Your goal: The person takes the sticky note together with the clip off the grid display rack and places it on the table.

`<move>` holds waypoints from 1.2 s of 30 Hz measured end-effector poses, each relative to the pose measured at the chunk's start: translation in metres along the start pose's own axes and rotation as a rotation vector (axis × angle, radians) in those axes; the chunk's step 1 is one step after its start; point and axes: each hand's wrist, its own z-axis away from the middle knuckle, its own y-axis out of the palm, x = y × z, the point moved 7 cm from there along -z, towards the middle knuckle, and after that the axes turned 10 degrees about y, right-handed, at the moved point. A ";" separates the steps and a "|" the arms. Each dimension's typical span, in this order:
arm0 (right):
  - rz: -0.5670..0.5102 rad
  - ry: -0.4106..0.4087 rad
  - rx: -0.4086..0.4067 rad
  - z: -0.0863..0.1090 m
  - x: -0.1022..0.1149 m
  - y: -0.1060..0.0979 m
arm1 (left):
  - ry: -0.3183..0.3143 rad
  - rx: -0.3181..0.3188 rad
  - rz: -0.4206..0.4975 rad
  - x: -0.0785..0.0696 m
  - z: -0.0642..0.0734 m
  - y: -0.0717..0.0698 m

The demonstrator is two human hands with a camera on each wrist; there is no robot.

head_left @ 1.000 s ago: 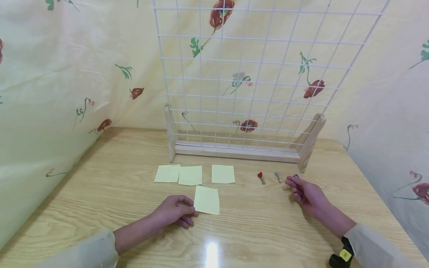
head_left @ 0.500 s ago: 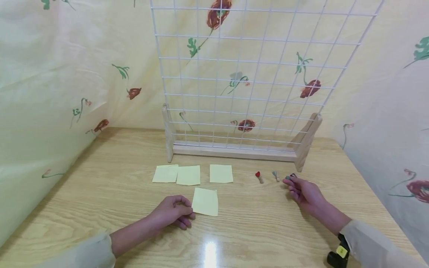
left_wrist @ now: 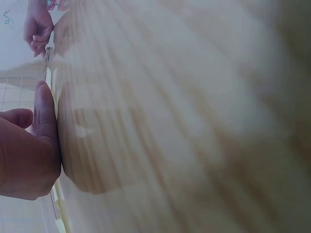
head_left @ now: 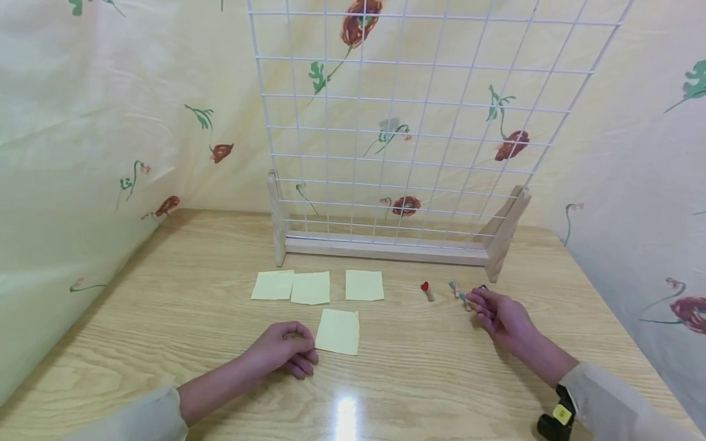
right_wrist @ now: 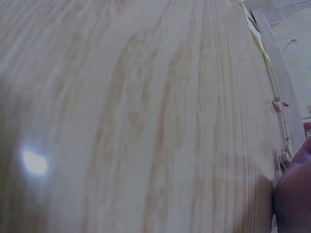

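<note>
My left hand [head_left: 284, 349] rests on the wooden table with loosely bent fingers, their tips right at the lower left corner of a pale yellow sticky note [head_left: 338, 332]. In the left wrist view that hand [left_wrist: 34, 150] lies low along the tabletop. At the right, my right hand [head_left: 504, 318] has thumb and fingers at a small teal-topped clothespin [head_left: 465, 301], pinching it close to the table. Just left of it lie another teal-topped clothespin [head_left: 454, 289] and a red-heart clothespin [head_left: 427, 291]. Something small and dark [head_left: 483, 287] peeks out behind the right hand, mostly hidden.
Three more yellow sticky notes, the left note [head_left: 273, 285], the middle note [head_left: 311, 288] and the right note [head_left: 364, 285], lie in a row. Behind them stands a white wire grid [head_left: 408, 128] on a wooden base [head_left: 386, 250]. Flowered cloth [head_left: 83, 153] surrounds the table [head_left: 182, 294].
The sticky note by my left hand has shifted slightly toward me, and the left fingers have drawn back a little from it. A teal-topped clothespin has come into view at my right fingertips.
</note>
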 end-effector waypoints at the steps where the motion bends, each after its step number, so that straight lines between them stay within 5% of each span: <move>1: 0.001 0.001 0.000 0.000 0.000 0.000 | 0.000 0.001 0.002 0.000 0.000 0.000; 13: 0.020 0.007 0.029 0.001 0.003 0.000 | 0.004 0.006 -0.005 -0.007 -0.006 0.000; 22: 0.107 -0.103 0.057 0.003 0.025 0.020 | 0.056 -0.037 -0.040 -0.039 -0.021 -0.007; 28: 0.237 -0.227 0.024 0.011 0.045 0.033 | 0.101 -0.142 -0.037 -0.063 -0.035 -0.021; 36: 0.148 -0.285 0.142 0.022 0.071 0.051 | 0.186 -0.175 -0.024 -0.096 -0.047 -0.034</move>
